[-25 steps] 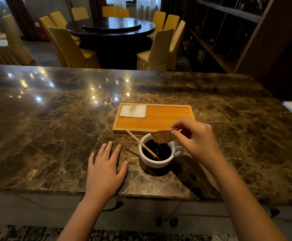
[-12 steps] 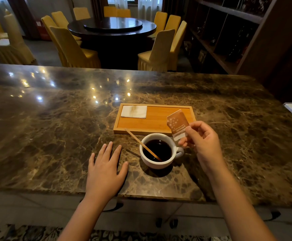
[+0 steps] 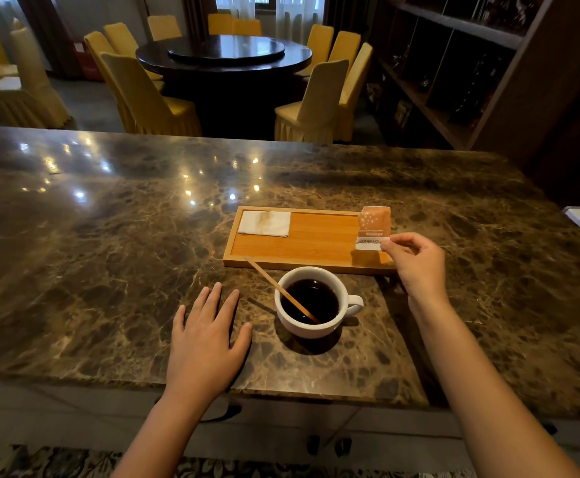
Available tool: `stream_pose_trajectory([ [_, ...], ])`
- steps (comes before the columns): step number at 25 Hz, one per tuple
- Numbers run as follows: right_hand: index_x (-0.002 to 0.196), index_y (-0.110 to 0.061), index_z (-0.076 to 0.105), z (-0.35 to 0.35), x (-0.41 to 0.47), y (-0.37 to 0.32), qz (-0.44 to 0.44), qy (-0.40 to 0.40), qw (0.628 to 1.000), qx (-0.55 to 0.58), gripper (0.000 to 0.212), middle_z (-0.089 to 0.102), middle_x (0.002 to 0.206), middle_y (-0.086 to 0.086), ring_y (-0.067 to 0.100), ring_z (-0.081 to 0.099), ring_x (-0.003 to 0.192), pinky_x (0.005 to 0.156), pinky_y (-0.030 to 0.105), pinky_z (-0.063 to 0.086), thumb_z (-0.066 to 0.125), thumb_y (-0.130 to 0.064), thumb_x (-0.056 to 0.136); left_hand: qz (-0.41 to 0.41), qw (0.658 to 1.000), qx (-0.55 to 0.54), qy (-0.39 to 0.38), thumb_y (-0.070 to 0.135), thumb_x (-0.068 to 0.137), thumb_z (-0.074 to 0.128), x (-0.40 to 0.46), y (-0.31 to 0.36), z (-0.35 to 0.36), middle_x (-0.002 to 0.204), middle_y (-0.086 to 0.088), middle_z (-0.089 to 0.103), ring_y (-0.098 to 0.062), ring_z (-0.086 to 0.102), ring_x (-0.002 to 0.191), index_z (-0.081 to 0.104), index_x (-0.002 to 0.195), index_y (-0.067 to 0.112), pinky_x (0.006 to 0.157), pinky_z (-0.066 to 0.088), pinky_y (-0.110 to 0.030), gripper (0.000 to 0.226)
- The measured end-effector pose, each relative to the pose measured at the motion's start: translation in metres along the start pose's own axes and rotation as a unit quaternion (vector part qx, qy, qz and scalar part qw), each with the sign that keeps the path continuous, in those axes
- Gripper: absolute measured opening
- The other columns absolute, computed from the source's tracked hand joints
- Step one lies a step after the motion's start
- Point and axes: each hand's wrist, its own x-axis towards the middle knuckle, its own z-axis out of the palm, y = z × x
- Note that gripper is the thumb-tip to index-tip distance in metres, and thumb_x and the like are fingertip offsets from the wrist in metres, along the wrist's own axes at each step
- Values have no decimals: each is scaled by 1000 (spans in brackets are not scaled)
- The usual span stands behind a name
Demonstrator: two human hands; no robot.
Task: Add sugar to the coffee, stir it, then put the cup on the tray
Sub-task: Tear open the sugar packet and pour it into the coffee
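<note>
Left hand (image 3: 209,343) flat, palm down on the tabletop (image 3: 92,270), fingers spread and pointing to 12 o'clock, thumb out at 3 o'clock; bare forearm comes in from 6 o'clock. Right hand (image 3: 416,267) raised at 2 o'clock of the left, thumb and forefinger pinching a sugar packet (image 3: 374,227) by its lower corner, other fingers curled; forearm runs back toward 5 o'clock.
</note>
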Motion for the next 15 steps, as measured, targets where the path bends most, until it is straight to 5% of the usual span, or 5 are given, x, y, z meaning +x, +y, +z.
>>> stream_pose_trajectory([
  [7,88,-16,64,24,44,14,-103,67,948,-294,7,70,91,6,23,62,87,85,47,51,64,-22,84,-3,1000,-5,1,59,80,18,0,0,0,151,-4,24,-16,11,139,30,139,28,113,10,-49,68],
  [11,100,-15,63,25,45,19,-164,71,908,-379,16,68,103,8,26,59,99,94,45,40,59,-24,87,-1,1000,-6,4,58,81,19,-1,0,0,150,-4,25,-16,12,139,30,139,28,113,11,-50,67],
  [15,125,-20,54,18,35,27,-308,-73,846,-429,33,56,134,2,20,44,127,108,44,25,46,-27,94,-1,1000,-1,1,58,80,18,0,0,1,151,-4,24,-16,11,139,30,139,28,113,10,-49,67],
])
